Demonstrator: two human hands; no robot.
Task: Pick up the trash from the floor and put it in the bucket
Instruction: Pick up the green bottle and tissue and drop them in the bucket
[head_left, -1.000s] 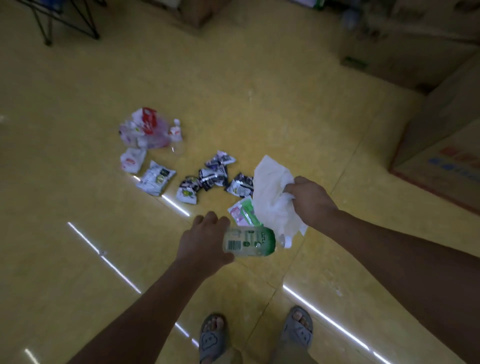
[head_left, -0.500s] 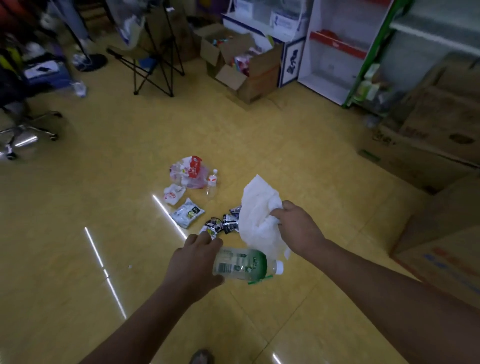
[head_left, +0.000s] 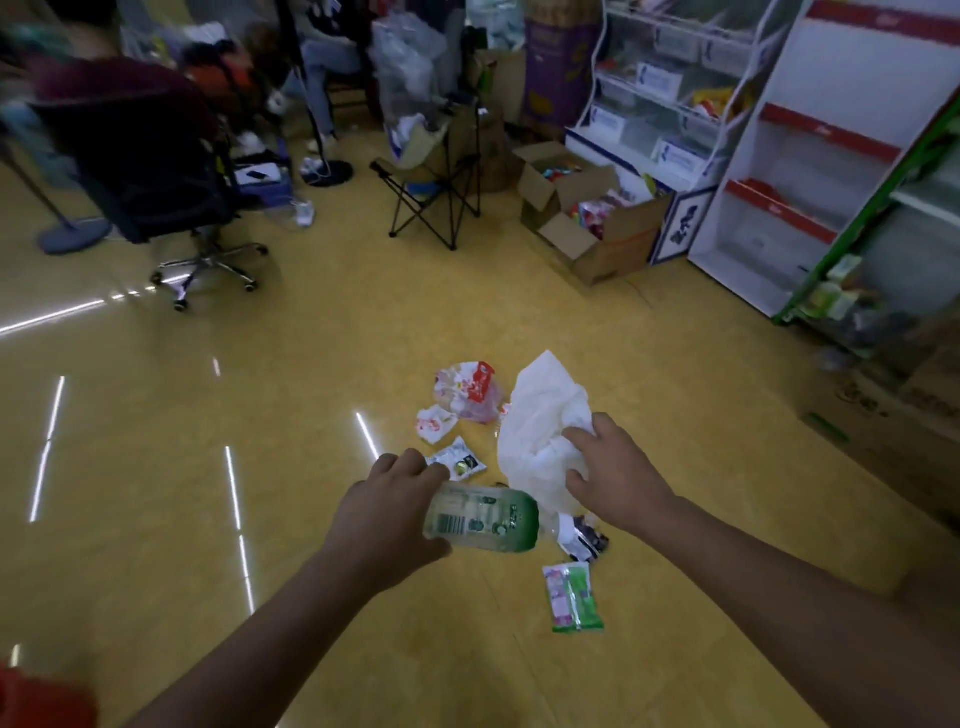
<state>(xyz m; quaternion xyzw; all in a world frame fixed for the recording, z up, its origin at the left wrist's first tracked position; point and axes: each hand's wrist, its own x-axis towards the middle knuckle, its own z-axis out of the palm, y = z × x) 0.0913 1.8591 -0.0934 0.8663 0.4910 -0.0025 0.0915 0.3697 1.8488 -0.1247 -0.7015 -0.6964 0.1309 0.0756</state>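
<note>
Left hand (head_left: 384, 525): fingers wrapped round a bottle (head_left: 483, 519), green label with a barcode, writing unreadable. Right hand (head_left: 618, 473): fingers clutching a crumpled white sheet (head_left: 540, 415) just beyond the bottle. Wrappers (head_left: 457, 460) lie on the floor (head_left: 363, 338) around it.

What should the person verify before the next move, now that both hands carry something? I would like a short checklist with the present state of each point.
1. Left hand grips the green bottle: ok.
2. Right hand holds the white crumpled sheet: ok.
3. A hand free for more trash: not ok, both are full.
4. Bucket in sight: cannot tell; only a blurred red shape at the lower left edge.
5. Floor free of trash: not ok; the green-and-pink packet and the red-and-white bag lie there.
</note>
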